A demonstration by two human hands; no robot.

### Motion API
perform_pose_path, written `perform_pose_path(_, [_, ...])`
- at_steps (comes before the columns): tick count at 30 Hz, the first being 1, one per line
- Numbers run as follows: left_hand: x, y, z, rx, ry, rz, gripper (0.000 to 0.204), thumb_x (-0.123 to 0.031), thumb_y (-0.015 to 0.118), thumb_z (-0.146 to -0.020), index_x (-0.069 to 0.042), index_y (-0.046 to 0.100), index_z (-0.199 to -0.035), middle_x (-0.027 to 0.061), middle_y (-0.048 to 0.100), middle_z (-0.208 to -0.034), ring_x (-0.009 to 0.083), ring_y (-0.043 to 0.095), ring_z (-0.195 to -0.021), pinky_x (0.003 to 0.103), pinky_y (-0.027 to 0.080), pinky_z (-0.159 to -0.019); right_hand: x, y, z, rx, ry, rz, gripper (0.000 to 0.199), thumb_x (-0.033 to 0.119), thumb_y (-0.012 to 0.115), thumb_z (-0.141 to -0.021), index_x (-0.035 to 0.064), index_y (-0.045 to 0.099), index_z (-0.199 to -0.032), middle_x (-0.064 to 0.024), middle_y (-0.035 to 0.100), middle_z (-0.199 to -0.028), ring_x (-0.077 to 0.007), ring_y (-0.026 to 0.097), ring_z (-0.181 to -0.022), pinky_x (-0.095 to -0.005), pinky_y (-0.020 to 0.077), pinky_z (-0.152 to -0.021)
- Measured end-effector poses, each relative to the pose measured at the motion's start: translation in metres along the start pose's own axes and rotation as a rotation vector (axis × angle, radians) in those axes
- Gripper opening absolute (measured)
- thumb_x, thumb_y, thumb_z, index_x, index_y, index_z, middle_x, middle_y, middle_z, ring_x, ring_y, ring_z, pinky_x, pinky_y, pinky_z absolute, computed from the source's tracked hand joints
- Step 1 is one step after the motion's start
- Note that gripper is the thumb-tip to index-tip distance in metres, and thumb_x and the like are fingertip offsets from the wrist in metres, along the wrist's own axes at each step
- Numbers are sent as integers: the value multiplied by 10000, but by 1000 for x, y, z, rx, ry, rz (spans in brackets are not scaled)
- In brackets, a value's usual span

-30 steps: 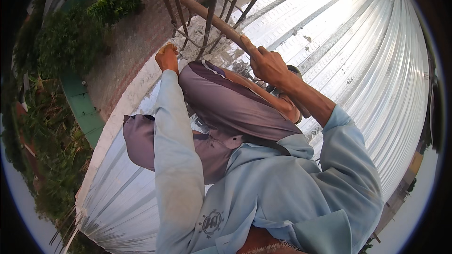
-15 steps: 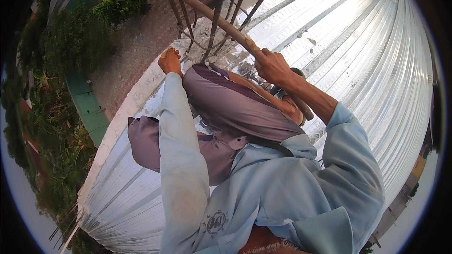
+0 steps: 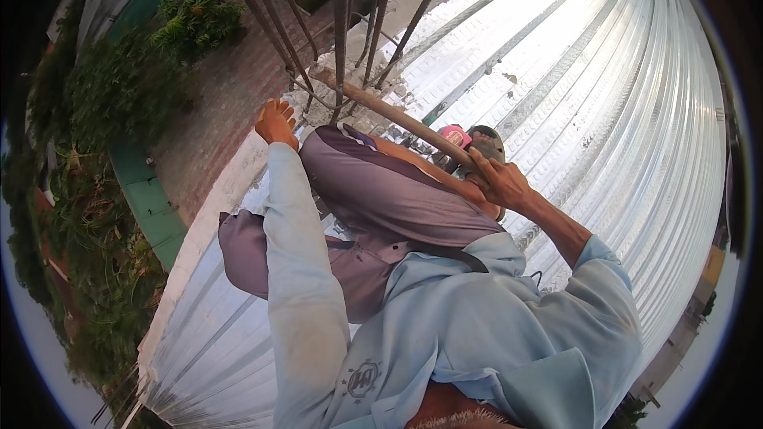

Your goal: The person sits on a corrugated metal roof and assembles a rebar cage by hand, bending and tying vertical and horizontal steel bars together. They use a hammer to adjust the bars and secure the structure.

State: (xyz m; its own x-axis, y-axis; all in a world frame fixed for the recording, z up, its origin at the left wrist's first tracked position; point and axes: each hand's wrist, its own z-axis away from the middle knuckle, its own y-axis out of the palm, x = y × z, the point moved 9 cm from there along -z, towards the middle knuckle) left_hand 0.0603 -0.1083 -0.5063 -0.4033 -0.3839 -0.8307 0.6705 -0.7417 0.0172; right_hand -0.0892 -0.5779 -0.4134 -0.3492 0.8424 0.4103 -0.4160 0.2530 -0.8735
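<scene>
My right hand (image 3: 505, 185) is closed round a long brown wooden stick (image 3: 409, 121), to the right of my bent knee. The stick slants up and left, its far end among upright steel bars (image 3: 340, 32) on a rough concrete strip. At the left of those bars, my left hand (image 3: 276, 123) hovers by the pale concrete edge (image 3: 246, 147) with its fingers curled. Whatever it may hold is hidden. A pink object (image 3: 455, 137) and a dark rounded object (image 3: 486, 144) lie just beyond my right hand, beside my lower leg.
Shiny ribbed metal sheeting (image 3: 588, 111) stretches to the right and continues at lower left (image 3: 214, 342). Past the concrete edge is a drop to brick paving (image 3: 211, 103), a green wall (image 3: 143, 191) and shrubs (image 3: 127, 71). The steel bars stand upright close to my knee.
My right hand has drawn the stick down and right, so its far end sits lower, by the bars' base. My left hand has shifted slightly left and down. The pink object now shows.
</scene>
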Motion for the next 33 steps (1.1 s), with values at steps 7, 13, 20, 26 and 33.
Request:
perform_pose_path(7, [-10, 37, 12, -20, 52, 82, 459, -375, 485, -1003, 1, 557, -1256, 193, 651, -1198, 317, 633, -1087, 462, 447, -990, -49, -16, 79, 23, 67, 90, 729, 145, 662, -820, 53, 345, -1470, -169, 656, -869, -362, 657, -623, -471, 525, -521])
perform_pose_path(13, [30, 60, -5, -155, 101, 12, 503, -444, 459, -1009, 14, 624, -1133, 154, 671, -1080, 268, 612, -976, 397, 453, -874, -73, -42, 104, -54, -6, 56, 630, 95, 658, -809, 27, 423, -1389, -151, 651, -805, -345, 651, -599, -453, 521, -507])
perform_pose_path(20, [47, 77, 3, -270, 131, 164, 521, -499, 450, -999, -44, 691, -918, 44, 641, -896, 221, 539, -767, 380, 428, -744, -130, -24, 87, 50, 34, -171, 739, 168, 660, -828, 48, 335, -1480, -182, 639, -914, -357, 665, -721, -460, 533, -595])
perform_pose_path(26, [48, 61, -19, -168, 216, 36, 503, -487, 423, -1015, -84, 708, -920, 18, 652, -885, 172, 538, -876, 365, 372, -880, -186, 11, 55, 30, -101, -210, 779, 149, 570, -875, 121, 217, -1569, -216, 624, -1003, -436, 646, -774, -481, 536, -648])
perform_pose_path(33, [46, 75, -20, -101, 200, 8, 482, -419, 369, -1053, -100, 660, -840, 25, 647, -818, 159, 542, -877, 370, 334, -923, -188, 8, 34, 86, -132, -339, 818, 179, 580, -897, 144, 139, -1585, -241, 620, -1033, -462, 632, -766, -516, 506, -630])
